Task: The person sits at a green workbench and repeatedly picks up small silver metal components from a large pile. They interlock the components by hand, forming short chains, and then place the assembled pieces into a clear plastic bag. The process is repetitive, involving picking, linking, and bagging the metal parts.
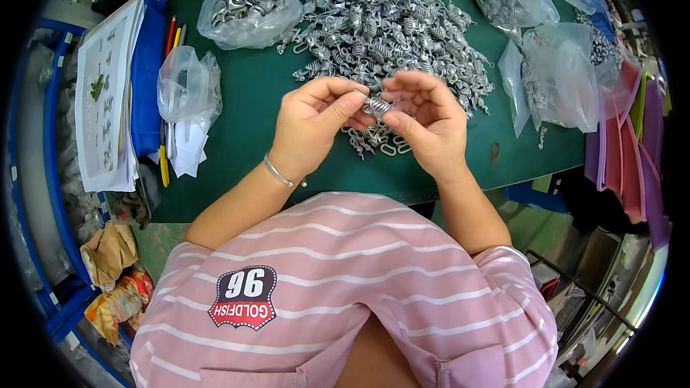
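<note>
My left hand [316, 118] and my right hand [424, 118] meet above the green table [251, 100]. Between their fingertips they pinch one small silver coiled metal spring [376, 105]. A thin silver bracelet sits on my left wrist. Right behind the hands lies a big heap of the same silver springs [392, 25]. A few loose springs and wire loops [377, 142] lie on the table just under the hands.
A clear bag of metal rings [248, 3] lies at the back left. More clear bags [553, 65] sit on the right. A crumpled empty bag [187, 86], pencils, a blue folder and a paper stack [104, 100] line the left side. Purple trays [636, 151] stand at the right edge.
</note>
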The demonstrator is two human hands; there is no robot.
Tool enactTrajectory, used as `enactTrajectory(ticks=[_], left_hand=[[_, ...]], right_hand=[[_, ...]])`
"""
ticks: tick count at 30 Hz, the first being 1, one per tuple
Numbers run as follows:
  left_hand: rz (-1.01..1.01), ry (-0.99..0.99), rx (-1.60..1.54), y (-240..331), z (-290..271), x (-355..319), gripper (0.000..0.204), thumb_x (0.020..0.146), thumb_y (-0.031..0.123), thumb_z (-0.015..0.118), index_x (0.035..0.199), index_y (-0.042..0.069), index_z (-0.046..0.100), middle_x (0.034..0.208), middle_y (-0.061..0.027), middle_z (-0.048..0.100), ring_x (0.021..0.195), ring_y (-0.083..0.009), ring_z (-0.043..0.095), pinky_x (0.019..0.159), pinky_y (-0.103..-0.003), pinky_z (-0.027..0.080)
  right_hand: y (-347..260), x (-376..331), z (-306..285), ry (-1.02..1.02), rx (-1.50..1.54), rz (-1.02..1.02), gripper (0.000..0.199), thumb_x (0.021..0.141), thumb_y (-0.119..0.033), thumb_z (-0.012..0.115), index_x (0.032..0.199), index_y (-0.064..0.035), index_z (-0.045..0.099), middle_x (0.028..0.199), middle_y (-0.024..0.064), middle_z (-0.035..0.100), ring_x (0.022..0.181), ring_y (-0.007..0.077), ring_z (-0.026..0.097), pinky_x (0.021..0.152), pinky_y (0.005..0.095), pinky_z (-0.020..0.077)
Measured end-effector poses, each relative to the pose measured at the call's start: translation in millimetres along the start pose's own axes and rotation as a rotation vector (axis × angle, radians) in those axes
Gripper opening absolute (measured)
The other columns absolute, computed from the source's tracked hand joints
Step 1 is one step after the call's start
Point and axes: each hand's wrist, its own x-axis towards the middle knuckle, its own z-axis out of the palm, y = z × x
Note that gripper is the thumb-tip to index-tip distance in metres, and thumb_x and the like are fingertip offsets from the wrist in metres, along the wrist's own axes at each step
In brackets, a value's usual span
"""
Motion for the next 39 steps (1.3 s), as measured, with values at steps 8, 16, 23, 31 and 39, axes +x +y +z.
enactTrajectory(ticks=[8,16,23,31,39], left_hand=[[0.045,0.048,0.085,1,3,-3,0.017,0.086,0.006,0.060,0.099,-0.004,0.063,0.083,-0.0077,0.063,0.071,-0.0136,0.063,0.066,-0.024,0.053],[-0.093,0.037,0.049,-2,-2,-4,0.021,0.087,0.008,0.060,0.104,-0.005,0.062,0.085,-0.0090,0.063,0.070,-0.0133,0.061,0.067,-0.027,0.053],[-0.165,0.080,-0.032,-4,1,-4,0.023,0.085,0.005,0.061,0.106,-0.005,0.059,0.088,-0.0120,0.065,0.075,-0.0172,0.064,0.070,-0.029,0.054],[-0.063,0.072,-0.037,-10,1,-4,0.022,0.081,0.000,0.063,0.103,-0.005,0.059,0.090,-0.0147,0.065,0.080,-0.0200,0.066,0.075,-0.031,0.055],[-0.198,0.098,-0.065,-1,8,-5,0.023,0.085,0.003,0.060,0.106,-0.004,0.058,0.093,-0.0147,0.065,0.082,-0.0215,0.066,0.075,-0.031,0.055]], right_hand=[[-4,-11,-15,-0.074,-0.085,0.177,0.012,0.087,-0.004,0.059,0.095,0.0032,0.063,0.081,0.0054,0.063,0.071,0.0095,0.060,0.063,0.0213,0.0497],[-6,-14,-16,-0.006,-0.152,0.102,0.008,0.084,0.000,0.060,0.091,0.0024,0.064,0.081,0.0078,0.064,0.069,0.0128,0.061,0.063,0.0238,0.0497],[-3,-7,-18,-0.027,-0.570,-0.378,0.016,0.070,0.010,0.065,0.082,-0.0005,0.066,0.084,0.0097,0.064,0.074,0.0203,0.062,0.063,0.0272,0.0493],[-1,-11,-18,0.039,-0.449,-0.277,0.017,0.067,0.009,0.068,0.081,-0.0010,0.066,0.087,0.0096,0.064,0.078,0.0193,0.062,0.066,0.0271,0.0496],[-10,-13,-13,-0.050,-0.692,-0.533,0.022,0.065,0.009,0.068,0.083,-0.0032,0.067,0.089,0.0100,0.063,0.079,0.0228,0.062,0.067,0.0302,0.0505]])
